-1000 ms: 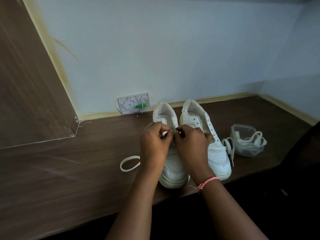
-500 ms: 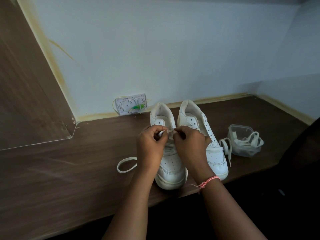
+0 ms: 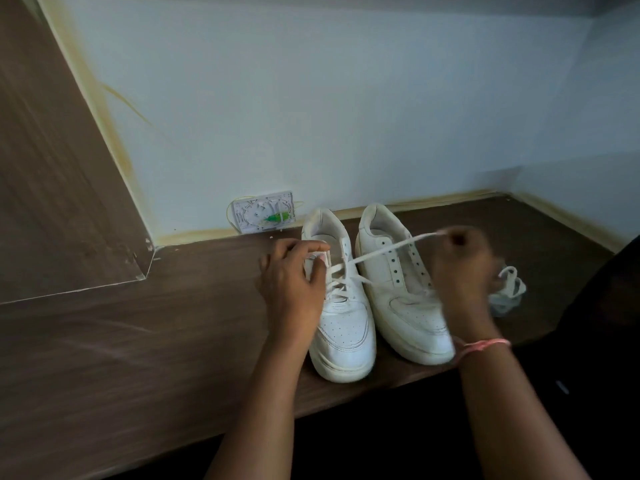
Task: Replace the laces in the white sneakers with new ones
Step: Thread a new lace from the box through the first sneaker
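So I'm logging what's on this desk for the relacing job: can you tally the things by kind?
White sneakers: 2, left sneaker and right sneaker
Lace being pulled: 1, lace
Bundle of loose laces: 1, bundle, partly hidden
Wall socket plate: 1, socket plate
Total: 5

Brown wooden counter (image 3: pixel 138 341), pale blue wall (image 3: pixel 311 98) — white wall socket plate (image 3: pixel 264 215), green-marked, at its foot

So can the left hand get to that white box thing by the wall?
Probably yes. The left hand rests on the left sneaker, and only bare desk lies between it and the white box at the wall. It would have to let go of the shoe first.
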{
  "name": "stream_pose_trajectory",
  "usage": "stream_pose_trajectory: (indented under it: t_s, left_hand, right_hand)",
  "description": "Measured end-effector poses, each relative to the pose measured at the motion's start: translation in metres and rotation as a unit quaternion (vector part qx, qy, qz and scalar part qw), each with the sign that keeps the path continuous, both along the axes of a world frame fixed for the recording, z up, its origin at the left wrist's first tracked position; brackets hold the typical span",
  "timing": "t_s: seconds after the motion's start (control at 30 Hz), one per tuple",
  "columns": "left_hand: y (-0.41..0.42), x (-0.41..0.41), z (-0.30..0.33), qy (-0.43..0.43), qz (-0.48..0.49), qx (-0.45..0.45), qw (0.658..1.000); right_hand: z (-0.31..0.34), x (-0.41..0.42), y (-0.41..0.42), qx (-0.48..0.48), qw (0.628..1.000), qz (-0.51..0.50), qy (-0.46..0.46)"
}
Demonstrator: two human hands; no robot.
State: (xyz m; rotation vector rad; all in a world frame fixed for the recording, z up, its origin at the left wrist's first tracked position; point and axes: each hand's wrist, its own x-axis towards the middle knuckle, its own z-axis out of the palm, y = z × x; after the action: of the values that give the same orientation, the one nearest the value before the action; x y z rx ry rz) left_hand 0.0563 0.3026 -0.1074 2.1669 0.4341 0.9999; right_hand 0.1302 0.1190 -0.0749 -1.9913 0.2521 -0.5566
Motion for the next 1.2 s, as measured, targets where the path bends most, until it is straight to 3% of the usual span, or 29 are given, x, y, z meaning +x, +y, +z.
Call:
stream_pose_trajectory:
  t_s: [0.07,0.13,0.23,0.3,0.37,0.47,0.57,0.63,0.77,0.87,1.0,1.07,1.2]
  left_hand:
    - [0.011,-0.002,0.003,0.017,-0.004,-0.011,1.0]
    - [0.019,-0.004,0.006,0.05,-0.024,-0.006,0.998]
    - [0.023,-0.005,0.008,0.114,-0.044,0.017,0.992]
    - [0.021,-0.005,0.008,0.129,-0.054,0.037,0.989]
    - [0.018,-0.003,0.008,0.151,-0.066,0.061,0.984]
    - [0.013,-0.003,0.006,0.185,-0.08,0.08,0.976]
    - [0.013,-0.003,0.006,0.182,-0.072,0.077,0.978]
    - [0.013,-0.004,0.006,0.182,-0.07,0.073,0.978]
    - [0.014,-0.004,0.006,0.174,-0.075,0.06,0.98]
    - [0.014,-0.003,0.006,0.167,-0.075,0.057,0.981]
    - [0.012,-0.003,0.007,0.157,-0.072,0.049,0.984]
    - [0.011,-0.003,0.007,0.156,-0.071,0.047,0.984]
    - [0.013,-0.003,0.005,0.159,-0.071,0.051,0.984]
  right_hand:
    - [0.009,0.006,-0.034,0.094,0.991,-0.082,-0.038]
    - [0.012,0.006,-0.057,0.099,0.988,-0.121,-0.019]
    - [0.007,0.003,-0.056,-0.1,0.99,-0.091,0.029]
    - [0.002,-0.005,-0.03,-0.215,0.976,-0.009,-0.031]
    - [-0.001,-0.017,0.004,-0.291,0.948,0.087,-0.09]
    - [-0.017,-0.025,0.04,-0.353,0.913,0.184,-0.091]
    - [-0.019,-0.021,0.042,-0.354,0.916,0.158,-0.107]
    - [-0.01,-0.012,0.02,-0.339,0.931,0.066,-0.118]
    - [0.001,0.0,-0.033,-0.295,0.952,-0.076,-0.031]
    - [-0.005,-0.007,-0.018,-0.307,0.948,0.001,-0.083]
    - [-0.026,-0.024,0.038,-0.386,0.897,0.172,-0.129]
    - [-0.029,-0.022,0.044,-0.39,0.895,0.169,-0.133]
    - [-0.01,-0.004,-0.002,-0.345,0.931,0.018,-0.118]
